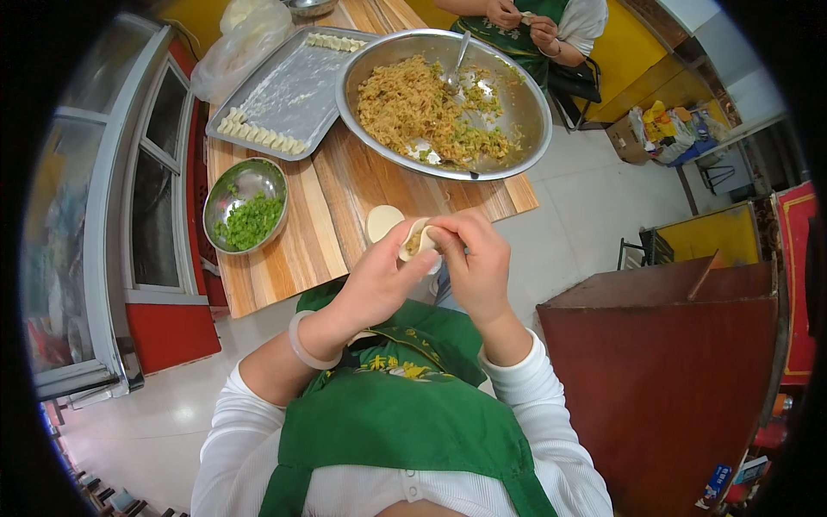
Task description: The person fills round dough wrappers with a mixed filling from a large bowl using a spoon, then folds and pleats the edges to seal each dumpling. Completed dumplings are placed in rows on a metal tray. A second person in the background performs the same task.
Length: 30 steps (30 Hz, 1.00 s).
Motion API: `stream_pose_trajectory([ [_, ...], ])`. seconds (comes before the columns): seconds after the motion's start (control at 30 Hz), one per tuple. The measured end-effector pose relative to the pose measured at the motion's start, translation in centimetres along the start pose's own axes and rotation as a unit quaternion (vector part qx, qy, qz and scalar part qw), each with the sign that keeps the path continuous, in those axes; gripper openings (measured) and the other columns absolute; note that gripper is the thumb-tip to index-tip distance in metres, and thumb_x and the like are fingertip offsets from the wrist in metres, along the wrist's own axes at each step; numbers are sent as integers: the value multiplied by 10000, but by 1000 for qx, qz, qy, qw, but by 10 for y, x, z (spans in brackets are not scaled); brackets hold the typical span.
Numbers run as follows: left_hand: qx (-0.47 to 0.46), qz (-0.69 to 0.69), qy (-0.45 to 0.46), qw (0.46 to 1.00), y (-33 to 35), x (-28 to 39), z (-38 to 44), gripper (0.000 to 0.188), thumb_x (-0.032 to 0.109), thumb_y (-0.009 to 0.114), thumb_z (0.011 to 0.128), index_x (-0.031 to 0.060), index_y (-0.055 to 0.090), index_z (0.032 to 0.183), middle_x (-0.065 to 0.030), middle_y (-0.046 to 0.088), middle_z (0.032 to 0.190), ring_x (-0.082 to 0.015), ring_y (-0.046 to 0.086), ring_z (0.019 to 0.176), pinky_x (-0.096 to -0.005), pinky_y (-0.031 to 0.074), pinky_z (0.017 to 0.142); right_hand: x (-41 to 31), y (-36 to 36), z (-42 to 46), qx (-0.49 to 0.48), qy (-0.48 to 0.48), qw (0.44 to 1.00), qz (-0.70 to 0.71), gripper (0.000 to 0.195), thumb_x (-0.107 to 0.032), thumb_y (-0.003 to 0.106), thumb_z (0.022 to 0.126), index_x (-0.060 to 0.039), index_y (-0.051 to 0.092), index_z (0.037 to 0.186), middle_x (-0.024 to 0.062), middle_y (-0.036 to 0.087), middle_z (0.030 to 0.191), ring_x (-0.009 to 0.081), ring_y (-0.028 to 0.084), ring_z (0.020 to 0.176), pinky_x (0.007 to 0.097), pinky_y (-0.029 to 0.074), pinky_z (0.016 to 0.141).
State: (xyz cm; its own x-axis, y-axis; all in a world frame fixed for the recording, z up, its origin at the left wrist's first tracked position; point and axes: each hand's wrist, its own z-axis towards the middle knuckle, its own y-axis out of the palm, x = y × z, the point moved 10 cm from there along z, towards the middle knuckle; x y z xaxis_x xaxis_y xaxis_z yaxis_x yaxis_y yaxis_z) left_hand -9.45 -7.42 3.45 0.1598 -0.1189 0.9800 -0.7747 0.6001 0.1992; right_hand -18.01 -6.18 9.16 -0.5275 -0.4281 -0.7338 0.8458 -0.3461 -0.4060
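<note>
Between my two hands is a round dough wrapper (424, 240) folded partway around a lump of brownish filling (413, 244). My left hand (381, 278) cradles it from the left with the thumb across its front. The fingertips of my right hand (477, 265) pinch its right edge. Just beyond my left fingers, a stack of pale round wrappers (384, 221) lies on the wooden table (291, 271). Farther back stands a large steel basin (539, 139) of chopped filling (400, 110), with a metal spoon (460, 61) leaning in it.
Left of the basin, a metal tray (265, 94) dusted with flour carries rows of dumplings (261, 134). A steel bowl (213, 216) holds chopped greens (252, 223). A plastic bag (239, 52) lies behind the tray. Across the table, a co-worker's hands (526, 22) hold a wrapper. A brown cabinet (659, 362) stands right.
</note>
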Motion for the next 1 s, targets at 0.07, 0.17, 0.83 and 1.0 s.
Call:
stream_pose_trajectory([
  [0.07,16,61,38,997,-7,3,0,292,143,375,908,-17,414,1149,-62,503,1056,-140,498,976,-283,393,866,1,2,0,-3,25,1000,11,82,-28,618,714,-15,578,784,97,535,682,214,524,593,286,418,526],
  [0.17,7,-1,49,999,-8,2,-2,292,150,369,910,-22,422,1140,-76,493,1074,-154,497,986,-299,401,874,3,5,-1,-1,54,998,26,84,-43,627,718,-10,576,776,89,539,691,192,527,594,273,424,533],
  [0.83,20,-132,20,991,-30,-26,4,321,179,376,875,1,475,1123,-9,544,755,-58,491,579,-174,399,477,31,41,-24,-48,232,940,247,90,-39,579,783,34,601,830,57,578,775,84,521,552,189,410,494],
  [1.0,22,-111,-13,993,-34,-45,3,387,219,282,894,-18,469,1137,-32,539,698,-62,447,472,-188,400,458,40,40,-24,9,197,964,178,89,-40,583,780,30,601,830,57,590,743,83,523,565,204,424,517],
])
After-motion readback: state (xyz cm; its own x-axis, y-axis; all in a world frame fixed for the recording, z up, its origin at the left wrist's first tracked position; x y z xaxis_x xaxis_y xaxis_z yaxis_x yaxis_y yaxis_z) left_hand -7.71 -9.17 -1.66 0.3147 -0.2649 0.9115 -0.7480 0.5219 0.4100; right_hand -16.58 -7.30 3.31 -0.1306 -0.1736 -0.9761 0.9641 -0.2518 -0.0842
